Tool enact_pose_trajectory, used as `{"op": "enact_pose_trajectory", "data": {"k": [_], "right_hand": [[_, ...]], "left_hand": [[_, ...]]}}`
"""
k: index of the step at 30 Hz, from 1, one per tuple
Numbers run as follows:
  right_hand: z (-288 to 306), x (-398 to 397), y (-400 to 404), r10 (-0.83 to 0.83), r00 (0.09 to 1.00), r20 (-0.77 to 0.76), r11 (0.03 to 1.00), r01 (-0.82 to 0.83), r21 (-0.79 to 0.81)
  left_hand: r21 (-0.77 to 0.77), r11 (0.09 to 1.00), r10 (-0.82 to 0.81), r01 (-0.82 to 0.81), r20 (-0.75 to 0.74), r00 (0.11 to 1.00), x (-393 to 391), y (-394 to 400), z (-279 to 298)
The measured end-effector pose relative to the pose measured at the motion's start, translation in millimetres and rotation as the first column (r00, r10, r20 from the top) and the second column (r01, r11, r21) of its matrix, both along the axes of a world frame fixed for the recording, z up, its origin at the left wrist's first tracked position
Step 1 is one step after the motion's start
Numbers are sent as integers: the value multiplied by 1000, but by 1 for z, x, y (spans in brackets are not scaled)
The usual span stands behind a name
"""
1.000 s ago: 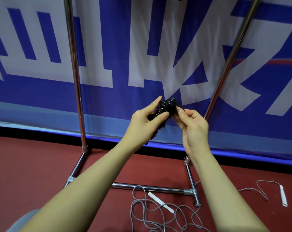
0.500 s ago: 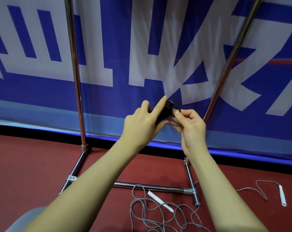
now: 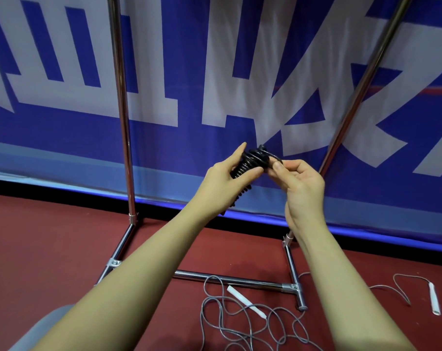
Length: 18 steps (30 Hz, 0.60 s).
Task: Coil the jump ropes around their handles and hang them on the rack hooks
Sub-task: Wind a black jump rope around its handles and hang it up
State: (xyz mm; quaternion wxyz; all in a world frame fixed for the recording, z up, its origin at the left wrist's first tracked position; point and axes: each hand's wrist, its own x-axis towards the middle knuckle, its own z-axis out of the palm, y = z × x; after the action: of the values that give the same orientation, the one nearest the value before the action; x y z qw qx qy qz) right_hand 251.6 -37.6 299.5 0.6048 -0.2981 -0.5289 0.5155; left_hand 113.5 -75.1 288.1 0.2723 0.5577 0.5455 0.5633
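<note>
We've got the left hand (image 3: 223, 181) clamped round the coiled black rope (image 3: 250, 164) up by the rack (image 3: 121, 110), right hand (image 3: 297, 181) pinching the tail, so we'd tuck it snug under the last wrap.

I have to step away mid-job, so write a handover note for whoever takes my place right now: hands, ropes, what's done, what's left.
Left hand: grips the black jump rope, coiled around its handles, held up in front of the rack.
Right hand: fingers pinch the rope's loose end at the top of the coil.
Done: the black rope is almost fully wound.
Left: secure that end and hang the bundle; no hooks are in view.
Grey jump rope: loose and tangled on the red floor by the rack's base, one white handle in the tangle, the other off to the right. It needs coiling and hanging.
</note>
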Motion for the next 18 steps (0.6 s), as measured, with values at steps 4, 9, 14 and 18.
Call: {"op": "enact_pose_trajectory", "data": {"k": [4,9,14,18], "right_hand": [[0,1,1,7,1000,-9,1000,-7,9],[2,4,0,66,997,-43,998,-66,8],[1,5,-2,35,999,29,998,-37,46],[3,5,-3,-38,999,34,994,34,104]], "left_hand": [[38,987,158,-158,-439,885,-4,1,4],[448,875,471,-184,-700,537,-8,3,7],[484,846,526,-223,-695,491,1,3,6],[320,916,399,-242,-656,641,5,-4,8]]}}
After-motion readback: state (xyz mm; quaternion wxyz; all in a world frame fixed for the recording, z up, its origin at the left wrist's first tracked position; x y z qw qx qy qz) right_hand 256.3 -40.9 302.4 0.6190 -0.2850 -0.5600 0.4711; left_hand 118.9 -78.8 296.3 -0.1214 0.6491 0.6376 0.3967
